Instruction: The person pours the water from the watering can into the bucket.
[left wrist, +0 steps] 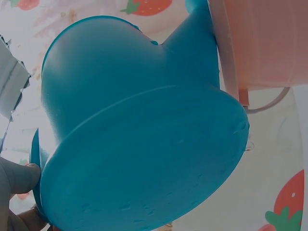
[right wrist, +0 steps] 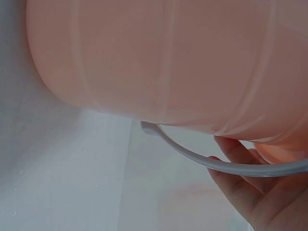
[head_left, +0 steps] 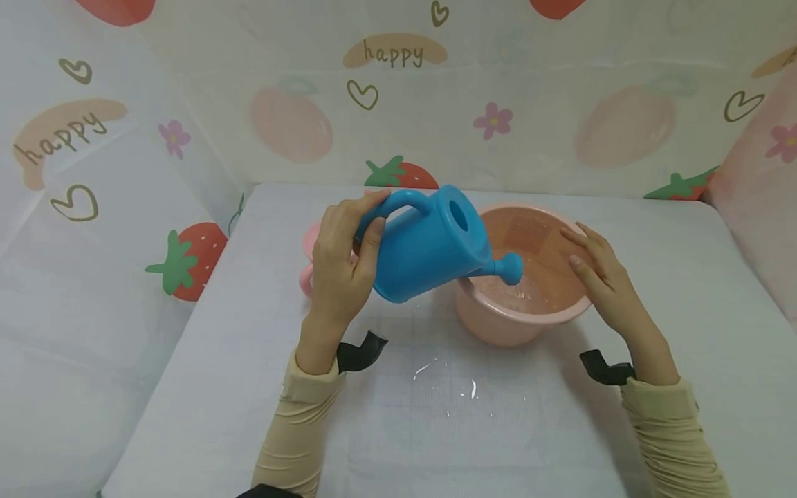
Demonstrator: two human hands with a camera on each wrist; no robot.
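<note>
In the head view my left hand grips the handle of a blue watering can. The can is tilted, its opening facing up and right. Its spout reaches over the left rim of a pink basin. Clear water shows at the bottom of the basin. From the left wrist view, droplets cling to the base of the watering can. My right hand holds the basin's right rim, fingertips over the inside. The right wrist view shows this hand beside a pale curved strip along the basin.
Partly hidden behind my left hand is a pink object with a rounded, handle-like part. Water drops lie on the white-covered table in front of the basin. A printed strawberry-pattern sheet lines the back and sides.
</note>
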